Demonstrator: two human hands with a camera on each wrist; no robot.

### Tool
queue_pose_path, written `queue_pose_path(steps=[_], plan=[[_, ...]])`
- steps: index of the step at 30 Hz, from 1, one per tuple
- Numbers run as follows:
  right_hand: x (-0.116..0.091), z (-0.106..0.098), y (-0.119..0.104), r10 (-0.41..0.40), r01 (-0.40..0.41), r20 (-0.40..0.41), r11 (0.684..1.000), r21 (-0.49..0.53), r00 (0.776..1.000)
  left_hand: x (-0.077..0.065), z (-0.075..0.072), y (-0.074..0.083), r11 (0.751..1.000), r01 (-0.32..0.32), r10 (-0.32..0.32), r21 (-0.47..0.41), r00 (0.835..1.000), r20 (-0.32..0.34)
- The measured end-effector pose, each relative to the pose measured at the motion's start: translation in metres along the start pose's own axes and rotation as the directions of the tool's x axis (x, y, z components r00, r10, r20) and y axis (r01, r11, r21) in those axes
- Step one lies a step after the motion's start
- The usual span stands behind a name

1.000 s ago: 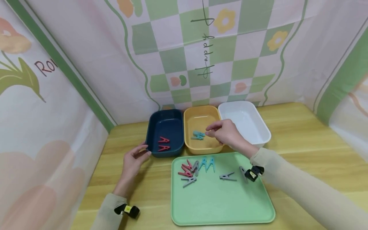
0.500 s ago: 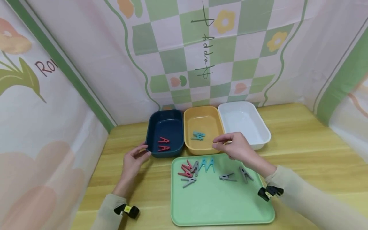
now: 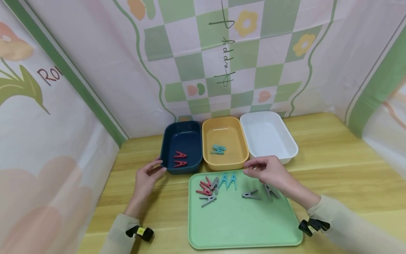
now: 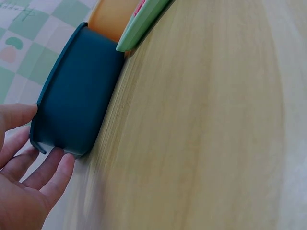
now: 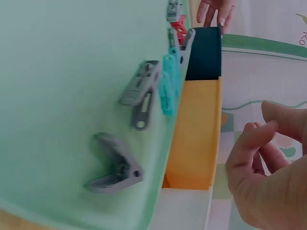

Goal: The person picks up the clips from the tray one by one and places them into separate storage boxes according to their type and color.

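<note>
My left hand (image 3: 146, 178) touches the near left corner of the dark blue box (image 3: 182, 139) with loosely extended fingers; the left wrist view shows fingertips at its rim and side. Two red clothespins (image 3: 180, 163) lie in that box. Over the far edge of the green tray (image 3: 241, 225) hovers my right hand (image 3: 272, 174), its fingers loosely bent, nothing visible between them. Teal clothespins (image 3: 218, 150) lie in the yellow box (image 3: 226, 135). On the tray are grey clothespins (image 3: 250, 194), two blue clothespins (image 3: 232, 182) and red clothespins (image 3: 204, 190). A grey one is partly beneath the right hand.
A white box (image 3: 269, 132) stands right of the yellow one, all three boxes side by side along the back of the wooden table (image 3: 342, 169). Behind them hangs a patterned cloth (image 3: 212, 63). Red, grey and blue clothespins crowd the tray's far left corner.
My right hand has drawn back from over the yellow box, rightward and toward me, to the tray's far edge. The left hand has stayed at the blue box.
</note>
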State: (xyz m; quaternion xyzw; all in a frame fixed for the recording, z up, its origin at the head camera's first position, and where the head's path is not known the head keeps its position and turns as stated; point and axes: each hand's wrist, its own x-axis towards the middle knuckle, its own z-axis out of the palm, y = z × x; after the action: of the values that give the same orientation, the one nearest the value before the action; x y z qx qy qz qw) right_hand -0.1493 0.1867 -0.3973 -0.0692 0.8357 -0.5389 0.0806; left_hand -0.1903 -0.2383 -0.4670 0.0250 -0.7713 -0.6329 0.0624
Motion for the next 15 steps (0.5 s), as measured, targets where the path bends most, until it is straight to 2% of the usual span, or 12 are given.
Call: queue_pose_path(steps=[5,15], plan=[[-0.006,0.000,0.010,-0.038,0.036,-0.015,0.996,-0.075,0.999,0.000,0.000,0.000,1.000,0.000,0.000,0.004,1.000,0.006],[-0.016,-0.003,0.026,-0.001,0.000,-0.013,0.999,-0.036,1.000,0.000,0.000,-0.001,1.000,-0.004,0.004,0.019,1.000,0.004]])
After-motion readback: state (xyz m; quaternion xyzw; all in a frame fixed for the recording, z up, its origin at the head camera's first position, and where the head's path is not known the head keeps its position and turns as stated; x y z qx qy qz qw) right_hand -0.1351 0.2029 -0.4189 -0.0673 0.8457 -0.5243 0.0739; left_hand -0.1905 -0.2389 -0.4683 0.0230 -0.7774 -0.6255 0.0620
